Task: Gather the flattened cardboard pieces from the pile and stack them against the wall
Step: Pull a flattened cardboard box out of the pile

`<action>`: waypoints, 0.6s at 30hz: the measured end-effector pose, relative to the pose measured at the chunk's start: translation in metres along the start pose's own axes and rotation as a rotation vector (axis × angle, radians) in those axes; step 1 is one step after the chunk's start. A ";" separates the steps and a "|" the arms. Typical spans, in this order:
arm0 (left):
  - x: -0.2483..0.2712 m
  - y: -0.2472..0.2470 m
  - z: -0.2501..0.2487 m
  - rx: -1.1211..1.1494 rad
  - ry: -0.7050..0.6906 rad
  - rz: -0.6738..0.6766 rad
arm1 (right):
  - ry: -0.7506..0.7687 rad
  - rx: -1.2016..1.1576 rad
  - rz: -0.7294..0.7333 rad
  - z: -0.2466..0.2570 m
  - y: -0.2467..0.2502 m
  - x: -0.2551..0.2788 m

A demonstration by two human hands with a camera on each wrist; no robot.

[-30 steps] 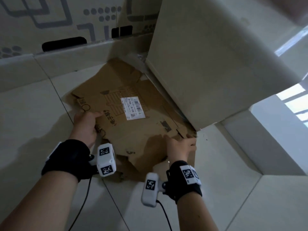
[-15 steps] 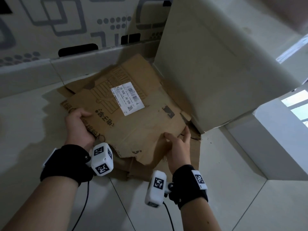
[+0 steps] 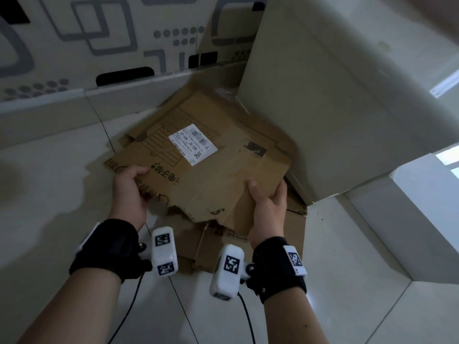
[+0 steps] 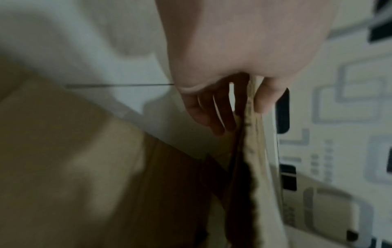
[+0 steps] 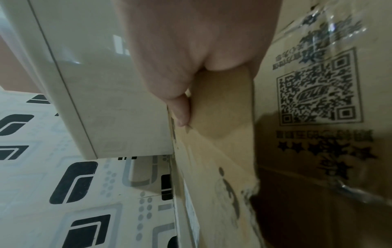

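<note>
The floor (image 3: pixel 49 194) was pale glossy tile, meeting a wall (image 3: pixel 74 33) patterned with grey and black rounded shapes, and a large off-white cabinet (image 3: pixel 347 95) stood in the corner to our right. In that corner we had a pile of flattened cardboard (image 3: pixel 248 244) lying on the tiles, its far side tucked against the cabinet's base.

We held the top cardboard piece (image 3: pixel 223 175) by its near, torn edge, lifted off the pile and tilted so its far end dipped toward the wall. A white shipping label (image 3: pixel 193 144) sat on its upper face, beside printed black characters.

Our left hand (image 3: pixel 129 192) gripped the left part of that edge; in the left wrist view the thumb (image 4: pixel 267 99) pressed on top while the fingers (image 4: pixel 203 114) lay beneath, slightly spread, pinching the sheet between them. Our right hand (image 3: pixel 268 209) took the right corner, thumb (image 3: pixel 254 187) on the upper face and the fingers curled under, where we could not tell how they lay.

Below, another sheet in the pile showed a printed QR code (image 5: pixel 318 89) under clear tape.
</note>
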State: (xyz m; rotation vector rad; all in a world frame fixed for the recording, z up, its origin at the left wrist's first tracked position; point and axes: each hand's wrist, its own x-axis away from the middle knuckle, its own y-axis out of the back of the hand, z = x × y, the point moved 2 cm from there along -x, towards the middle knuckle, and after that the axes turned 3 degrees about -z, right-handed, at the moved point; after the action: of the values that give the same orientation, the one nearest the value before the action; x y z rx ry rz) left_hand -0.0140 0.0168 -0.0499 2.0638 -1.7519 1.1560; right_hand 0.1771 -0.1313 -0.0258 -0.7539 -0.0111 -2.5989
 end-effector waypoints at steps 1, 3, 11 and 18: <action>-0.002 0.001 0.002 -0.036 -0.042 0.011 | 0.011 -0.005 -0.004 0.001 -0.001 -0.001; -0.001 0.003 0.002 -0.039 -0.116 0.032 | 0.014 -0.009 -0.004 0.002 -0.005 -0.002; -0.001 0.036 -0.029 0.309 -0.063 0.005 | 0.064 0.074 0.165 0.012 -0.042 -0.008; 0.009 0.090 -0.054 0.323 -0.021 -0.007 | -0.093 0.202 0.263 -0.011 -0.089 -0.002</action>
State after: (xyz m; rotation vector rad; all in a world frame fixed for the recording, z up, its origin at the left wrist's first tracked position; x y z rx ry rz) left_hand -0.1185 0.0177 -0.0364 2.2604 -1.6542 1.5060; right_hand 0.1366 -0.0508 -0.0267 -0.7473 -0.1874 -2.2723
